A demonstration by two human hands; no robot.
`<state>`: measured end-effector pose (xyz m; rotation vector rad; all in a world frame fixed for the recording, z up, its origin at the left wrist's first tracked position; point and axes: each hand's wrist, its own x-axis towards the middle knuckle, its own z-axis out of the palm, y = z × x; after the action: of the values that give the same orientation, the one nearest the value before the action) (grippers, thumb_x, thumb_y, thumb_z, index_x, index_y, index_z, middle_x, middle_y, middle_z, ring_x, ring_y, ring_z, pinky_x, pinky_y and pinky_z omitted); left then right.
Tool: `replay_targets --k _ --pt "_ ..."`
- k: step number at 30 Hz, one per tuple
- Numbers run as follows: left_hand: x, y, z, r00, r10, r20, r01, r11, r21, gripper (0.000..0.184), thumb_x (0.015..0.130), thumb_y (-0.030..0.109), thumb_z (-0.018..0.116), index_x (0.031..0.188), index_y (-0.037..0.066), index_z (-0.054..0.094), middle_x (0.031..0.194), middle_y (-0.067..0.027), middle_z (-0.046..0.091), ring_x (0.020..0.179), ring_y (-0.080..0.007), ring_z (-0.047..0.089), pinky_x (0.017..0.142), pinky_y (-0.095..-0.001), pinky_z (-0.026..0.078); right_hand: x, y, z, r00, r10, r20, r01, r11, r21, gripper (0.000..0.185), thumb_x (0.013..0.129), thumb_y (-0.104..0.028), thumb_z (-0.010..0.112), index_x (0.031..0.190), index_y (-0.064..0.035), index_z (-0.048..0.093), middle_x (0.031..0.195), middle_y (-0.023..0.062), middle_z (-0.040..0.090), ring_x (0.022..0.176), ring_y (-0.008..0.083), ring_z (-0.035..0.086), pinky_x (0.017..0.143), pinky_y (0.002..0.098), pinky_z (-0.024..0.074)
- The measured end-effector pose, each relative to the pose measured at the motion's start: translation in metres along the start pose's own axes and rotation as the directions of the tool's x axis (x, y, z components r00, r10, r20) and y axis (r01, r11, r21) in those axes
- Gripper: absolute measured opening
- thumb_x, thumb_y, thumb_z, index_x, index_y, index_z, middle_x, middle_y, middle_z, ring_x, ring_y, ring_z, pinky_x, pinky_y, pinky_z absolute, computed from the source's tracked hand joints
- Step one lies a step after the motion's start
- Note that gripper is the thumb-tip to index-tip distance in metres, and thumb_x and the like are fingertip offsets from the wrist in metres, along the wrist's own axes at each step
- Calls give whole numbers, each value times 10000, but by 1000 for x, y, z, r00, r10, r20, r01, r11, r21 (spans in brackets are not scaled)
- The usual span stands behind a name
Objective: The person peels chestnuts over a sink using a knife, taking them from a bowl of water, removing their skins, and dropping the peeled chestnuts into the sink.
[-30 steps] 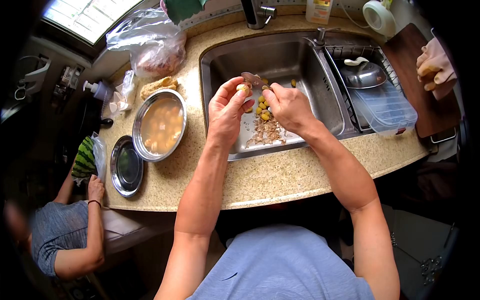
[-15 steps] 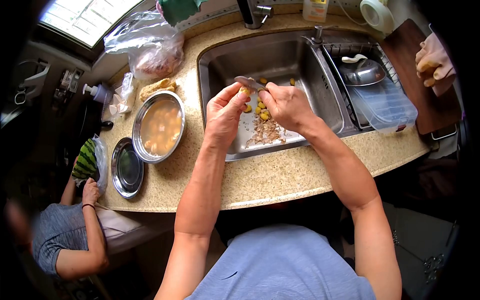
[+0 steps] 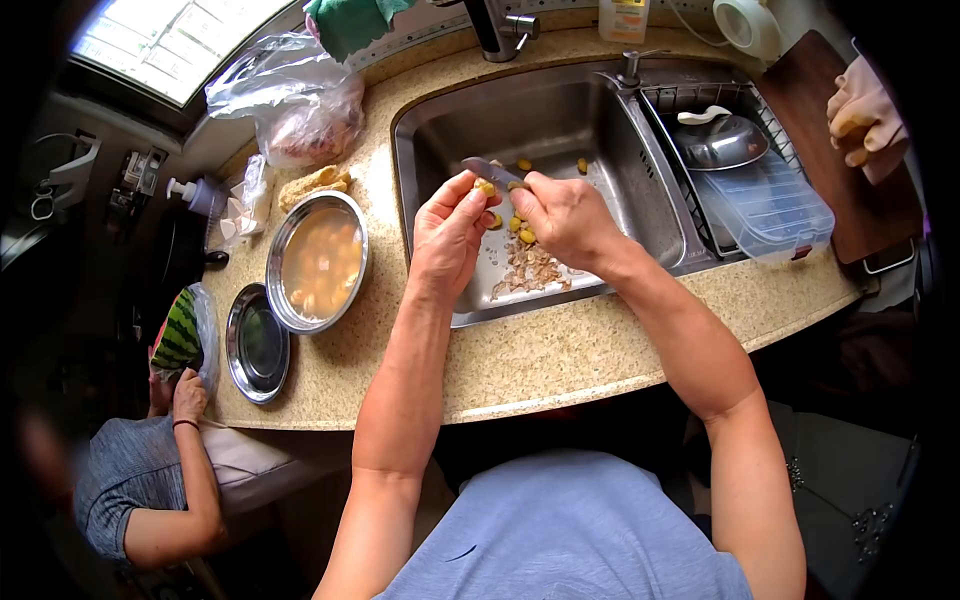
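Over the near left part of the sink (image 3: 520, 108), my left hand (image 3: 450, 225) pinches a small pale yellow piece (image 3: 485, 187) between thumb and fingers. My right hand (image 3: 563, 215) is closed around a knife (image 3: 486, 170), its blade pointing left against the piece; the handle is hidden in the fist. Below and between the hands, several yellow pieces (image 3: 525, 234) lie on the sink floor with brown peelings (image 3: 532, 270). On the counter to the left, a steel bowl (image 3: 366, 262) holds cloudy liquid with pale pieces in it.
An empty metal dish (image 3: 234, 362) sits beside the bowl. Plastic bags (image 3: 300, 110) lie at the back left. A rack (image 3: 668, 150) with a steel lid and clear box (image 3: 765, 210) stands right of the sink. Another person's hand (image 3: 190, 395) touches a bagged watermelon (image 3: 178, 335) at left.
The knife blade and the pinched piece have shifted slightly left and down. The other person and the watermelon appear a little further right. The whole view has shifted slightly.
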<state>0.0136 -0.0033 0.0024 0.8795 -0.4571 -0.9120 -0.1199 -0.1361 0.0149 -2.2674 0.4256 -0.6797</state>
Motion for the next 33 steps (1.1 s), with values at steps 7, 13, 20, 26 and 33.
replay_targets --k 7,13,20,26,33 --pt "1 -4 -3 999 -19 50 21 999 -50 281 1004 64 580 1281 24 606 1162 -84 688 1006 -174 645 842 -289 522 1 -2 -2 995 101 20 -99 990 -96 310 995 -317 532 857 -49 606 694 182 670 683 398 673 622 499 525" --pt "2 -6 -1 999 5 51 1 995 -103 291 1011 72 565 1298 33 589 1207 -107 671 1065 -205 646 953 -352 532 -3 -2 10 999 -3 -44 -1 995 -101 311 998 -309 525 854 -43 597 697 188 665 674 406 667 625 505 521" --pt "2 -9 2 1000 -31 -6 30 987 -158 283 1012 82 567 1291 34 581 1209 -120 668 1105 -229 649 1014 -412 526 -1 -6 6 997 79 22 -79 997 0 319 999 -306 518 851 -36 601 713 204 669 697 417 669 646 515 523" --pt "3 -14 -4 999 -29 20 33 964 -262 303 1016 79 557 1312 12 556 1243 -146 651 1141 -250 638 1026 -426 526 -1 -5 9 988 154 28 -153 987 -40 334 1001 -311 518 851 -26 606 723 215 670 700 420 669 643 520 517" --pt "1 -10 1 999 -13 44 24 962 -273 324 1021 83 545 1336 11 532 1256 -155 643 1149 -266 636 1042 -428 520 -3 -7 11 996 90 12 -90 996 18 335 1004 -307 518 850 -22 605 712 223 662 695 424 666 630 515 517"
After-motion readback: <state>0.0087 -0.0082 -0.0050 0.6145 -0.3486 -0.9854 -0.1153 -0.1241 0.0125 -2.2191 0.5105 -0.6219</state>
